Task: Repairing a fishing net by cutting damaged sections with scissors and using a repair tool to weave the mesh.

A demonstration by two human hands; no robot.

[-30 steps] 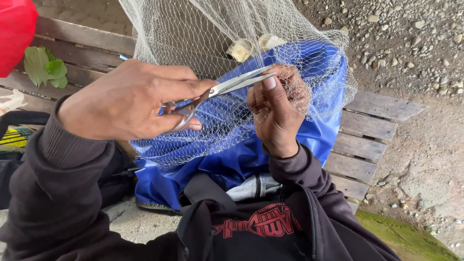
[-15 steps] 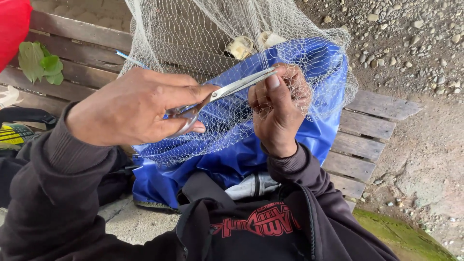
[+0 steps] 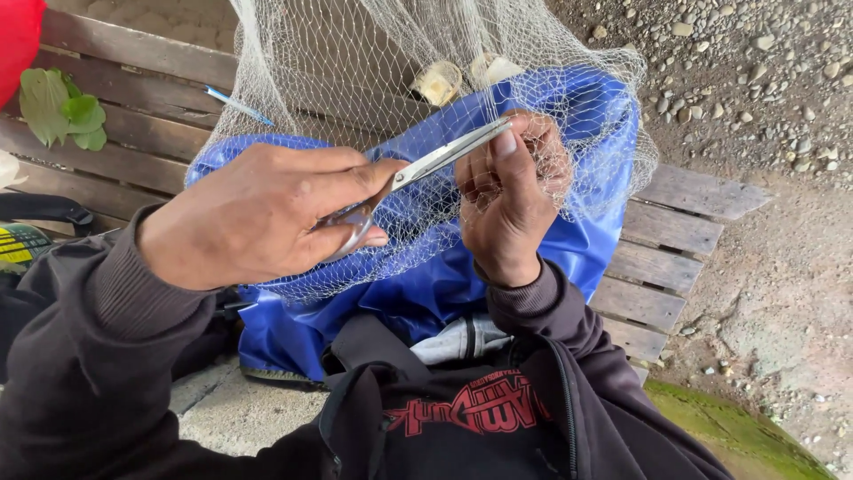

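Steel scissors (image 3: 426, 169) clamped in left hand (image 3: 258, 213) | right hand (image 3: 506, 196) pinches net (image 3: 355, 80) | handles hidden

Green leaves (image 3: 64, 111) lie on the wooden slat bench (image 3: 675, 258) at about ten o'clock, just below a red object (image 3: 18, 44) cut off by the frame's corner, and a thin blue stick (image 3: 235, 105) rests on the slats toward eleven. A blue tarp bag (image 3: 426, 293) bulges at the centre, with a black bag with red lettering (image 3: 462, 418) just below it at six. Grey gravel (image 3: 755, 71) covers the ground from one to three o'clock, and a mossy green patch (image 3: 737, 436) shows at five.
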